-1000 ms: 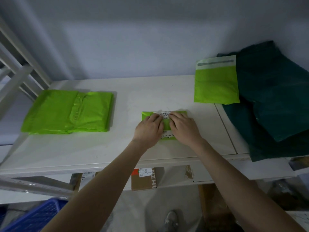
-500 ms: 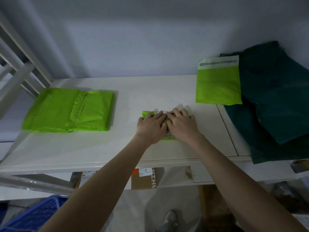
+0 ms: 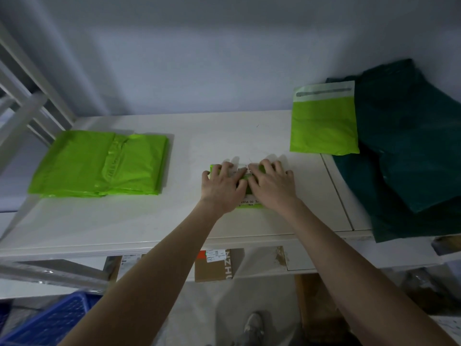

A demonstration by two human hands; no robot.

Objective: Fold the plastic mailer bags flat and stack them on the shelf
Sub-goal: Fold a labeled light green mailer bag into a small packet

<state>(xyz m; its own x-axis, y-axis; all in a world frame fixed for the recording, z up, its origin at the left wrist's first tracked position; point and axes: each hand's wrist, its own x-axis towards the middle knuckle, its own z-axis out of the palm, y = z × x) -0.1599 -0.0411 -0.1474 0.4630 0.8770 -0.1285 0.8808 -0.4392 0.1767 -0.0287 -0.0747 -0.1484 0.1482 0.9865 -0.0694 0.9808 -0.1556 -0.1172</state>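
A small lime-green mailer bag (image 3: 245, 204) with a white printed label lies folded on the white shelf (image 3: 149, 221), mid-front. My left hand (image 3: 222, 186) and my right hand (image 3: 270, 184) lie side by side on top of it, fingers spread and pressing it flat, so most of it is hidden. A stack of folded green mailer bags (image 3: 99, 164) sits at the shelf's left. One flat green mailer (image 3: 324, 123) with a pale sealing flap lies at the back right, its edge on the dark green bags.
A heap of dark green plastic bags (image 3: 411, 151) covers the shelf's right end. White frame bars (image 3: 22, 106) rise at the left. Below the shelf are a cardboard box (image 3: 214, 267), a blue crate (image 3: 47, 320) and my shoe (image 3: 253, 328).
Both hands have slid a little forward over the small mailer and spread their fingers wider, covering more of it and pressing it flatter.
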